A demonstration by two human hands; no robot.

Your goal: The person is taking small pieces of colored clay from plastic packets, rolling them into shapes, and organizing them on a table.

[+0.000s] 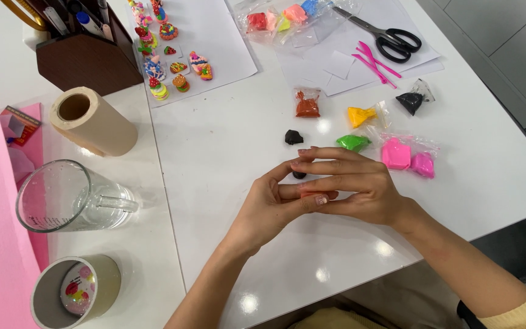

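I see left hand point(272, 204) and right hand point(351, 186) pressed together, small black clay bit point(299, 175) pinched between fingertips; black clay lump point(293, 137) on tabletop point(226, 140) just beyond, far side.

Bright, even light falls from overhead onto my white desk point(226, 140), leaving small round glare spots on its glossy top near its front edge. My hands point(318, 189) cast only faint, soft shadows. The picture is sharp at the centre, and straight edges bow slightly toward the corners. The glass jug point(62, 198) glints.
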